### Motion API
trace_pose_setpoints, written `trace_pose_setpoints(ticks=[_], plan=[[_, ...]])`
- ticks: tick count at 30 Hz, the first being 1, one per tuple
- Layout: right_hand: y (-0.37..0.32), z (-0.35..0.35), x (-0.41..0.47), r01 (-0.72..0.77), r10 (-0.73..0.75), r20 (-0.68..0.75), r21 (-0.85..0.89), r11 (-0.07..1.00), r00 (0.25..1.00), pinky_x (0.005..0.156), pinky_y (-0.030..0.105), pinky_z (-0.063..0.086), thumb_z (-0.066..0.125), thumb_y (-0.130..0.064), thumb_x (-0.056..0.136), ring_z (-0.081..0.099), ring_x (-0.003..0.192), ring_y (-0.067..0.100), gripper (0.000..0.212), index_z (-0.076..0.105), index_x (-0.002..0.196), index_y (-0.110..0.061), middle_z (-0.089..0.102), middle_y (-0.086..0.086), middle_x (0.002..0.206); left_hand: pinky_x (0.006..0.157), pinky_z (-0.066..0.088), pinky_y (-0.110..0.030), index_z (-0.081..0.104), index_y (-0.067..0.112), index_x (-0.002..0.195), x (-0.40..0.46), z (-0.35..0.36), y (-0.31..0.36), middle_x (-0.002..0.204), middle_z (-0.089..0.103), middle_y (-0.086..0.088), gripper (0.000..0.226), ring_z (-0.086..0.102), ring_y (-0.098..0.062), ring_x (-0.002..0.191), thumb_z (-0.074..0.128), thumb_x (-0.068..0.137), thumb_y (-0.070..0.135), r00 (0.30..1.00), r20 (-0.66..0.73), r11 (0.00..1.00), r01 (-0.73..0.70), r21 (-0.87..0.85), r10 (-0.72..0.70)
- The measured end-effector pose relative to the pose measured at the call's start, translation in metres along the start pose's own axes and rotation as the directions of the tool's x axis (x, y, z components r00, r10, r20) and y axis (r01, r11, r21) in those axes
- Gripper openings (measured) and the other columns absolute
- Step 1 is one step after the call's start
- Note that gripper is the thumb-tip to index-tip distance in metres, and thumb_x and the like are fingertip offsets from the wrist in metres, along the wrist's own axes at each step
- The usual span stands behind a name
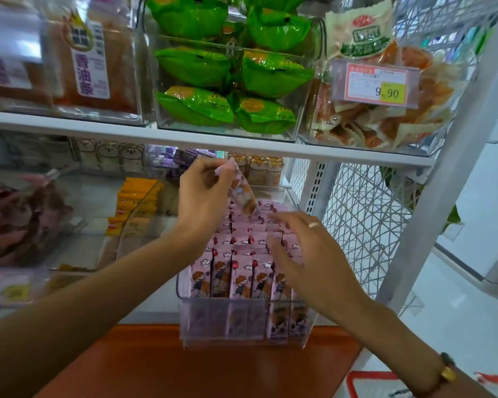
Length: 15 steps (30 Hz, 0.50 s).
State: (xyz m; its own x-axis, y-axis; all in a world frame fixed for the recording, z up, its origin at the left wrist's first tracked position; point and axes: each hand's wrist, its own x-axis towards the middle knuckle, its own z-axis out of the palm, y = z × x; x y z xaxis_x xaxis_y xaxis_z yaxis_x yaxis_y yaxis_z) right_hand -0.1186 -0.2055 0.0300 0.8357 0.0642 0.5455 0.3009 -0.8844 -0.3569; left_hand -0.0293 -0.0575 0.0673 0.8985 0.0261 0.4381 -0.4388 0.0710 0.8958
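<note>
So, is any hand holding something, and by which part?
The left hand pinches one pink snack packet by its top end. The right hand holds nothing.

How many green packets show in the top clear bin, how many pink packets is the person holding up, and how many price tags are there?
green packets: 7 in view
pink packet, pinched by the left hand: 1
price tag: 1
Total: 9
</note>
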Motion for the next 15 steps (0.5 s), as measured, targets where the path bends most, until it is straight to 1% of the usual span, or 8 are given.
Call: trace_pose_setpoints(ticks=[2, 3, 6, 8, 9, 12, 13, 15], plan=[[-0.018, 0.003, 0.01, -0.059, 0.052, 0.044, 0.176, 0.983, 0.998, 0.086, 0.01, 0.03, 0.043, -0.055, 0.091, 0.037, 0.112, -0.005, 0.052, 0.034, 0.138, -0.036, 0.039, -0.019, 0.123, 0.067, 0.052, -0.011, 0.063, 0.015, 0.1, -0.022, -0.009, 0.009, 0.09, 0.07, 0.005, 0.015, 0.068, -0.003, 0.083, 0.059, 0.092, 0.027, 0.997, 0.056, 0.998, -0.043, -0.044, 0.045], [-0.026, 0.006, 0.013, -0.084, 0.066, 0.084, 0.238, 0.968, 0.994, 0.086, 0.01, 0.034, 0.045, -0.054, 0.091, 0.041, 0.11, -0.004, 0.053, 0.032, 0.139, -0.036, 0.038, -0.02, 0.12, 0.067, 0.052, -0.011, 0.064, 0.016, 0.099, -0.031, -0.013, 0.012, 0.088, 0.072, 0.004, 0.014, 0.069, -0.003, 0.083, 0.06, 0.09, 0.026, 0.995, 0.075, 0.996, -0.057, -0.07, 0.063], [-0.038, 0.011, 0.016, -0.129, 0.096, 0.103, 0.406, 0.905, 0.99, 0.079, 0.006, 0.046, 0.057, -0.041, 0.09, 0.055, 0.096, -0.012, 0.041, 0.043, 0.128, -0.035, 0.053, -0.023, 0.106, 0.07, 0.053, -0.013, 0.065, 0.021, 0.098, -0.047, -0.024, 0.013, 0.091, 0.072, 0.01, 0.011, 0.069, -0.003, 0.085, 0.06, 0.089, 0.025, 0.991, 0.103, 0.99, -0.072, -0.118, 0.085], [-0.037, 0.01, 0.014, -0.224, 0.194, 0.113, 0.516, 0.827, 0.975, 0.069, 0.003, 0.047, 0.065, -0.036, 0.084, 0.058, 0.086, -0.015, 0.034, 0.05, 0.114, -0.034, 0.059, -0.023, 0.098, 0.074, 0.054, -0.015, 0.062, 0.026, 0.107, -0.052, -0.03, 0.006, 0.101, 0.07, 0.013, 0.017, 0.066, 0.001, 0.095, 0.053, 0.093, 0.023, 0.986, 0.149, 0.994, -0.07, -0.079, 0.081], [-0.035, 0.01, 0.013, -0.307, 0.275, 0.147, 0.587, 0.749, 0.95, 0.068, 0.005, 0.048, 0.068, -0.036, 0.082, 0.061, 0.083, -0.012, 0.033, 0.053, 0.11, -0.031, 0.063, -0.019, 0.098, 0.075, 0.053, -0.014, 0.059, 0.03, 0.114, -0.055, -0.032, 0.001, 0.109, 0.066, 0.015, 0.022, 0.062, 0.005, 0.1, 0.051, 0.095, 0.022, 0.98, 0.187, 0.997, -0.064, -0.032, 0.069], [-0.028, 0.01, 0.013, -0.497, 0.444, 0.303, 0.753, 0.431, 0.843, 0.084, 0.024, 0.054, 0.072, -0.035, 0.077, 0.069, 0.089, 0.008, 0.043, 0.059, 0.114, -0.018, 0.071, 0.0, 0.104, 0.068, 0.049, -0.006, 0.05, 0.04, 0.115, -0.067, -0.032, -0.01, 0.118, 0.054, 0.016, 0.036, 0.055, 0.014, 0.099, 0.059, 0.087, 0.018, 0.941, 0.336, 0.996, -0.057, 0.072, 0.03], [-0.028, 0.011, 0.014, -0.508, 0.461, 0.316, 0.769, 0.388, 0.829, 0.088, 0.03, 0.054, 0.073, -0.035, 0.075, 0.07, 0.091, 0.012, 0.048, 0.059, 0.116, -0.015, 0.071, 0.003, 0.104, 0.069, 0.048, -0.006, 0.049, 0.042, 0.111, -0.07, -0.03, -0.012, 0.117, 0.052, 0.016, 0.04, 0.054, 0.012, 0.1, 0.064, 0.083, 0.018, 0.928, 0.371, 0.987, -0.095, 0.127, 0.042], [-0.029, 0.014, 0.014, -0.487, 0.473, 0.283, 0.782, 0.39, 0.834, 0.089, 0.034, 0.054, 0.074, -0.036, 0.073, 0.07, 0.091, 0.014, 0.048, 0.06, 0.113, -0.014, 0.073, 0.004, 0.098, 0.073, 0.046, -0.005, 0.049, 0.04, 0.11, -0.071, -0.029, -0.014, 0.111, 0.054, 0.019, 0.046, 0.053, 0.008, 0.1, 0.074, 0.077, 0.019, 0.917, 0.389, 0.955, -0.191, 0.229, 0.091]])
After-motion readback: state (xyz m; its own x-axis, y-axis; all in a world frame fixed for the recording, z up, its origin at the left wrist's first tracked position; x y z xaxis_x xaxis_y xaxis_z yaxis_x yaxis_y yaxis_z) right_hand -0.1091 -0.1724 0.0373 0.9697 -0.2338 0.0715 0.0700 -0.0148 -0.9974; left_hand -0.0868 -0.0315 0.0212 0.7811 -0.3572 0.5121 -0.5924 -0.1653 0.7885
